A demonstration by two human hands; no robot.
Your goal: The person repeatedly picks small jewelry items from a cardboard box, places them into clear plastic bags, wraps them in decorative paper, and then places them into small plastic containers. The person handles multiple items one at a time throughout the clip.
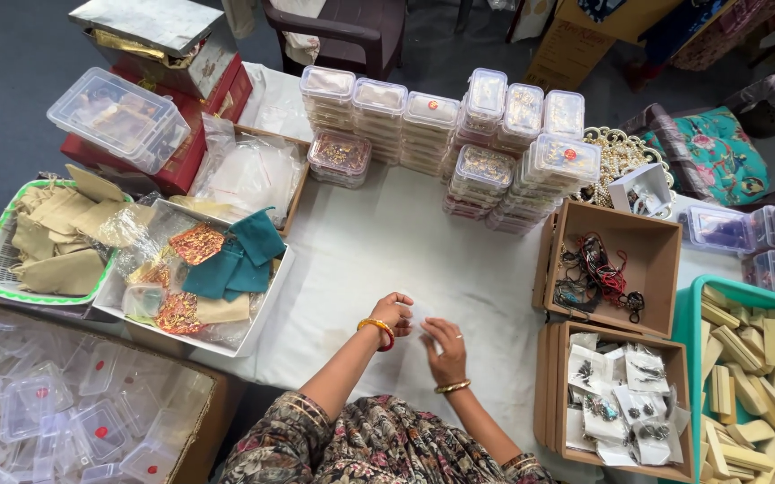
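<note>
Patterned sleeves, both hands meeting over the white table (387,242).
Left hand (393,311) and right hand (445,348) pinch a small clear pouch (420,315) between curled fingers, boxes within reach.

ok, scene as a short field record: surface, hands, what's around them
surface: table with white cloth
left hand: on the cloth, orange bangle at wrist
right hand: beside it; a small clear item between them, unclear
left of hands: white tray with teal pouches
right of hands: two brown boxes
behind: stacked clear boxes
</note>
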